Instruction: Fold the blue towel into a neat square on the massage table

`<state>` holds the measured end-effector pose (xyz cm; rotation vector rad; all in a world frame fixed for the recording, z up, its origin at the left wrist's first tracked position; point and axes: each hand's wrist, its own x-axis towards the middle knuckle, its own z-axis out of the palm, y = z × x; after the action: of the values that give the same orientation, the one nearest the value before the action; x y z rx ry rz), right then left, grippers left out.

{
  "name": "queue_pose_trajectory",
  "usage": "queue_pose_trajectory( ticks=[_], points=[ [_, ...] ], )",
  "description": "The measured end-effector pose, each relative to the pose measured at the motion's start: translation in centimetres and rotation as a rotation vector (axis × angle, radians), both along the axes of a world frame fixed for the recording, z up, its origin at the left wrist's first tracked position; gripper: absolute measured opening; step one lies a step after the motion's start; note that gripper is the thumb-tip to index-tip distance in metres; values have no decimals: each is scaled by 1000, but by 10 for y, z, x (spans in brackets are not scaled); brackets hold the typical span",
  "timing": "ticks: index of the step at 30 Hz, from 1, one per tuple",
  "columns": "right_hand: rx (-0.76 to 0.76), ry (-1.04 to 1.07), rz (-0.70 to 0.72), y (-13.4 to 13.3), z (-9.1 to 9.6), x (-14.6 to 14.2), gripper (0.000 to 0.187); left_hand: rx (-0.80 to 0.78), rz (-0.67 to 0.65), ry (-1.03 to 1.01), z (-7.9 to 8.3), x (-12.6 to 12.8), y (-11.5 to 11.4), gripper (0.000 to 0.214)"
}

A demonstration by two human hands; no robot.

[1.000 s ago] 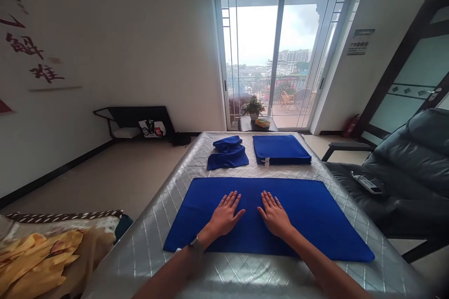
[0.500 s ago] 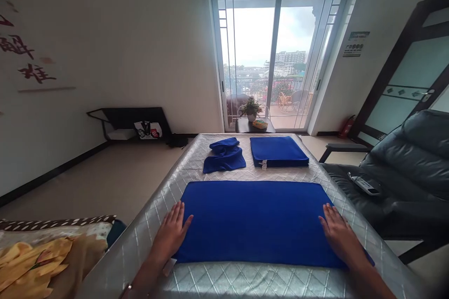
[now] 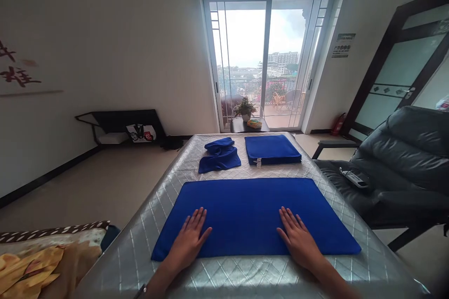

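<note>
A blue towel (image 3: 245, 215) lies spread flat across the near part of the quilted silver bed surface (image 3: 245, 278). On its left half rests my left hand (image 3: 189, 238), palm down with the fingers stretched out. My right hand (image 3: 296, 236) lies flat on the right half, fingers extended and thumb apart. Neither hand grips the cloth. Beyond the spread towel, a crumpled blue cloth (image 3: 220, 155) sits at the left. To its right is a neat stack of folded blue towels (image 3: 272, 148) with a white tag at the front edge.
A black recliner (image 3: 403, 163) with a controller (image 3: 354, 178) on its seat stands at the right. Past the bed's far end, a chair (image 3: 242, 126) holds a potted plant (image 3: 246, 108). Yellow cloth (image 3: 31, 271) lies at the lower left.
Both hands have moved inward from the towel's side edges onto its surface. The towel's near left corner now shows. The camera view has turned slightly to the right.
</note>
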<state>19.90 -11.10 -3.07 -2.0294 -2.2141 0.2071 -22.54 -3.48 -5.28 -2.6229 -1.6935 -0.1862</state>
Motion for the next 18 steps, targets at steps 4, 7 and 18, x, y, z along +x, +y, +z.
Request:
queue_pose_trajectory(
  ticks=[4, 7, 18],
  points=[
    [64, -97, -252, -24, -24, 102, 75, 202, 102, 65, -29, -99, -8, 58],
    [83, -98, -294, -37, -34, 147, 76, 295, -16, 119, -40, -130, -19, 58],
    [180, -52, -320, -45, -43, 158, 78, 296, 84, -12, -32, -122, -23, 57]
  ],
)
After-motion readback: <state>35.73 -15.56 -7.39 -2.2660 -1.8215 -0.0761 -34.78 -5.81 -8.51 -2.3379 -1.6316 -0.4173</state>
